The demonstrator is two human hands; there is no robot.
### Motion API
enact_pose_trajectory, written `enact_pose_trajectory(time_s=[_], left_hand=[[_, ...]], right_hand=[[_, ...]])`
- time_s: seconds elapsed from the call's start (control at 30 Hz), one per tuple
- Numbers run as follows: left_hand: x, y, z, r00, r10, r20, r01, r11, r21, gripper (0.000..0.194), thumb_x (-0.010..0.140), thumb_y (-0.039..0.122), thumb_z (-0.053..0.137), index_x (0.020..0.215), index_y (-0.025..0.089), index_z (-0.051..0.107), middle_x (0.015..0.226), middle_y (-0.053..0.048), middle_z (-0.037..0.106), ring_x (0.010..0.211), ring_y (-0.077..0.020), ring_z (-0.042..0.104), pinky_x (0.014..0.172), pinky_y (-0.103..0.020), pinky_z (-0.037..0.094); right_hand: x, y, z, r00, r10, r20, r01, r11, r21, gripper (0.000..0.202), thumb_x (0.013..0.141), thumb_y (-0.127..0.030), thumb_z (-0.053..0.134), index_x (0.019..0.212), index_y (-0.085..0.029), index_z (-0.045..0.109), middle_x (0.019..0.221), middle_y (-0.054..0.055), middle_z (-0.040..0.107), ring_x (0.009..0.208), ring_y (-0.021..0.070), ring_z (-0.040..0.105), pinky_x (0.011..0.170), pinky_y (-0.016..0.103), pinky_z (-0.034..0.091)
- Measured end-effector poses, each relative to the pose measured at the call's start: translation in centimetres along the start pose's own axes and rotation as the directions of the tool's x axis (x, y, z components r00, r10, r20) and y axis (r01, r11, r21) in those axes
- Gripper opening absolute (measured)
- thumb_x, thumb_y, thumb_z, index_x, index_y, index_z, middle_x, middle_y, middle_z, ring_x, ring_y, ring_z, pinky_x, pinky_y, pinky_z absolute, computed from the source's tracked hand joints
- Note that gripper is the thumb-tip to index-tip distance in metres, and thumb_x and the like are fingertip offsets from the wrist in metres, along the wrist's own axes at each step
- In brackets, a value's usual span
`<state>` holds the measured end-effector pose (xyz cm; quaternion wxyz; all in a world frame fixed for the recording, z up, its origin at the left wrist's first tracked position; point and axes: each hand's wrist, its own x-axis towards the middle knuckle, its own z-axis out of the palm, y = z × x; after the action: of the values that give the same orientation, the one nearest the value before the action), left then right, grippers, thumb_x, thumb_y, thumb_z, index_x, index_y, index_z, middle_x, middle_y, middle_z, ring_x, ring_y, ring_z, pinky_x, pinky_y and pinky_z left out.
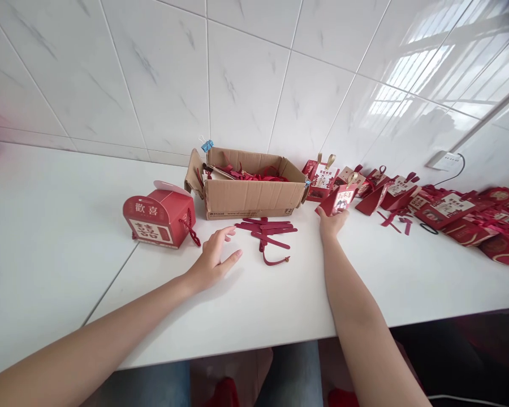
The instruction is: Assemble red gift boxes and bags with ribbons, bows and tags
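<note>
My right hand [334, 222] grips the lower part of a small red gift box [340, 199] with a printed card and a gold ribbon loop, at the right of the carton. Over the white table, my left hand [216, 257] is open and holds nothing, its thumb and fingers apart. Just beyond its fingertips lies a loose pile of dark red strips [271, 228], one of them curved with a small bead-like end. To the left stands a red gift box [159, 217] with Chinese characters, a handle top and red cords.
An open cardboard carton [254, 198] full of red ribbon pieces stands by the tiled wall, a blue binder clip [207, 146] on its corner. Several finished-looking red boxes [445, 212] crowd the right side. A black ring [428, 228] and ribbon scraps lie near them. A socket [444, 160] has a cable.
</note>
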<state>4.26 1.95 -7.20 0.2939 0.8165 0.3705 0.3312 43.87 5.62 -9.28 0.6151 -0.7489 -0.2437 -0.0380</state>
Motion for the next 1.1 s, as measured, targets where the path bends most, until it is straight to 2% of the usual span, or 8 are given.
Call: enact_pose_trajectory(time_s=[0.17,0.3,0.4,0.5,0.63,0.87,1.0,1.1], left_hand=[[0.1,1.2,-1.3,0.94,0.289,-0.181,-0.232,0.932,0.28,0.056,0.084,0.04,0.056,0.133,0.025,0.034,0.137,-0.014,0.041,0.13,-0.033,0.037,0.109,-0.052,0.026],[0.8,2.4,-4.6,0.76,0.208,-0.616,0.055,0.924,0.379,0.084,0.069,0.048,0.072,0.134,0.018,0.028,0.145,-0.021,0.018,0.139,-0.045,0.011,0.11,-0.063,0.009],[1.4,2.2,-7.3,0.671,0.089,-0.736,0.2,0.934,0.295,0.106,0.061,0.047,0.079,0.14,0.022,0.013,0.151,-0.021,0.003,0.141,-0.0454,-0.006,0.108,-0.067,0.005],[1.8,1.1,-9.1,0.641,-0.106,-0.76,0.364,0.914,0.179,0.116,0.056,0.048,0.081,0.142,0.023,0.008,0.151,-0.023,0.006,0.142,-0.0452,0.0,0.106,-0.07,0.01],[1.7,-0.4,-10.8,0.667,-0.433,-0.606,0.478,0.873,-0.098,0.113,0.055,0.049,0.081,0.14,0.021,0.012,0.145,-0.024,0.021,0.136,-0.0412,0.029,0.107,-0.064,0.027],[-1.3,-0.5,-12.3,0.931,-0.353,-0.096,0.284,0.862,-0.419,0.098,0.055,0.031,0.082,0.138,0.029,0.032,0.135,-0.009,0.048,0.124,-0.0304,0.05,0.103,-0.043,0.045],[-0.6,0.6,-10.3,0.936,-0.328,0.129,0.335,0.717,-0.611,0.09,0.057,0.021,0.073,0.137,0.041,0.038,0.145,0.0,0.042,0.124,-0.0285,0.05,0.094,-0.037,0.05],[0.8,0.7,-8.4,0.921,-0.388,0.045,0.299,0.628,-0.718,0.08,0.059,0.02,0.068,0.133,0.038,0.042,0.13,-0.001,0.056,0.107,-0.0242,0.06,0.079,-0.032,0.053]], right_hand=[[-0.4,-0.3,-0.3,0.991,-0.067,0.113,0.061,0.997,0.055,0.038,0.069,-0.034,0.065,0.099,-0.018,0.048,0.103,0.006,0.057,0.1,0.021,0.056,0.092,0.039,0.043],[-1.0,-0.3,-1.0,0.997,-0.034,0.074,0.03,0.998,0.052,0.032,0.07,-0.028,0.059,0.098,-0.018,0.049,0.104,0.007,0.055,0.098,0.0206,0.056,0.095,0.041,0.041],[-2.2,-0.5,-1.7,0.998,-0.023,0.05,0.02,0.998,0.058,0.032,0.07,-0.026,0.058,0.099,-0.018,0.048,0.106,0.007,0.053,0.095,0.0197,0.056,0.094,0.04,0.043],[-3.8,-1.2,-2.6,0.999,-0.032,0.027,0.029,0.997,0.076,0.031,0.071,-0.025,0.056,0.101,-0.018,0.048,0.112,0.01,0.051,0.093,0.0192,0.057,0.094,0.04,0.044],[-6.1,-2.9,-3.5,0.996,-0.09,0.009,0.088,0.988,0.127,0.033,0.073,-0.024,0.055,0.104,-0.017,0.048,0.117,0.013,0.049,0.095,0.0202,0.057,0.087,0.039,0.047],[-11.3,-9.3,-2.7,0.926,-0.378,0.0,0.354,0.866,0.353,0.029,0.083,-0.035,0.051,0.109,-0.023,0.047,0.117,0.01,0.053,0.103,0.0202,0.057,0.081,0.036,0.048],[-14.5,-12.7,-0.5,0.801,-0.585,0.126,0.493,0.764,0.416,0.019,0.085,-0.033,0.051,0.1,-0.022,0.051,0.113,0.01,0.057,0.105,0.0218,0.055,0.079,0.036,0.048],[-15.5,-12.4,0.8,0.724,-0.644,0.247,0.56,0.758,0.335,0.014,0.086,-0.028,0.045,0.095,-0.021,0.053,0.107,0.011,0.059,0.108,0.0222,0.054,0.088,0.039,0.046]])
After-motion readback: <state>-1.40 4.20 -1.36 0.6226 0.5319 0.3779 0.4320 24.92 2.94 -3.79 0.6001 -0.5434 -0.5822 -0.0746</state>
